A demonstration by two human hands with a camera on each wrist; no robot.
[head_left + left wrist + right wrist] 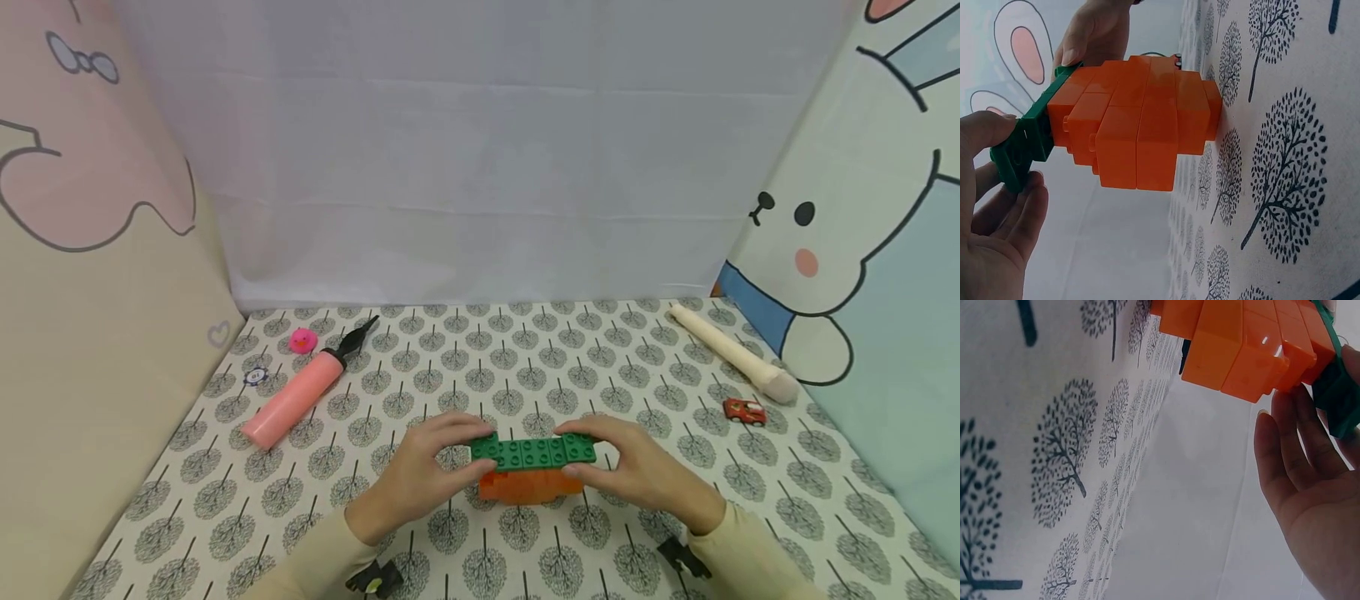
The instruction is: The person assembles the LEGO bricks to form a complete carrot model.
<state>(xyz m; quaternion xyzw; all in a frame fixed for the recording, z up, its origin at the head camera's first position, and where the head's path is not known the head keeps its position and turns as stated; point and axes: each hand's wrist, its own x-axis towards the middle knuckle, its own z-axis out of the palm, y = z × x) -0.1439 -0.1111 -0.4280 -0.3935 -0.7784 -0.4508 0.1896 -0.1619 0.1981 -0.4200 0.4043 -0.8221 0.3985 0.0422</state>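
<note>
A toy-brick build stands on the patterned cloth, its orange bricks point(1129, 119) stacked in a stepped, rounded shape. Across its top runs a row of green bricks point(534, 454), whose ends jut out past the orange part. My left hand point(423, 467) pinches the left green end between thumb and fingers; in the left wrist view the green piece point(1019, 150) there sits between them. At the other end my right hand point(637, 467) pinches the right green end. The right wrist view shows the green end point(1338, 400) by the thumb, with several fingers point(1300, 437) spread below the orange bricks.
A pink hand pump point(296, 400) with a black nozzle lies at the left. Near it are a pink rubber duck point(302, 340) and a small round token point(256, 376). On the right lie a cream-coloured stick-like object point(731, 350) and a red toy car point(744, 411). Fabric walls surround the table.
</note>
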